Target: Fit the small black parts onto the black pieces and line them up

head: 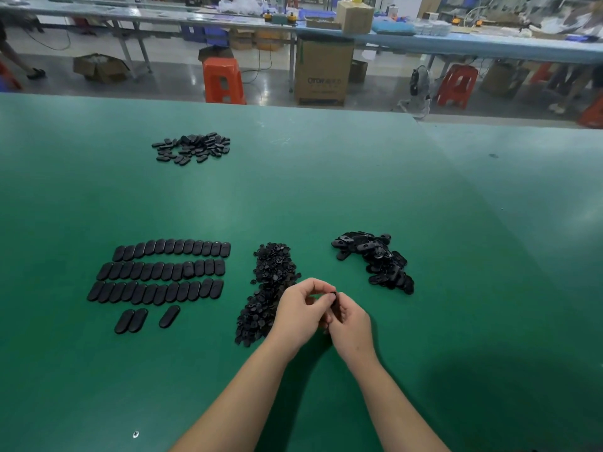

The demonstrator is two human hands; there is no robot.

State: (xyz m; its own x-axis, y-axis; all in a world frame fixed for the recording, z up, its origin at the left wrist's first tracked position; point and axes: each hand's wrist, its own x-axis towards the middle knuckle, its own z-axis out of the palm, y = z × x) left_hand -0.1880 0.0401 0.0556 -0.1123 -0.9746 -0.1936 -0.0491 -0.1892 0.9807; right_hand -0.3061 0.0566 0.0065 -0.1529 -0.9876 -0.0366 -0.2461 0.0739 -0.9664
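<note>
both my hands meet over the green table (326,190), my left hand (301,313) and right hand (350,321) pinching one black piece (332,296) between fingertips, with the heap of small black parts (269,282) just left, loose pieces (378,259) right, and finished rows (163,272) far left.

Big brown cardboard box (323,71) on the floor, pale letters "QTOW" on its front, smaller print too blurry
</note>
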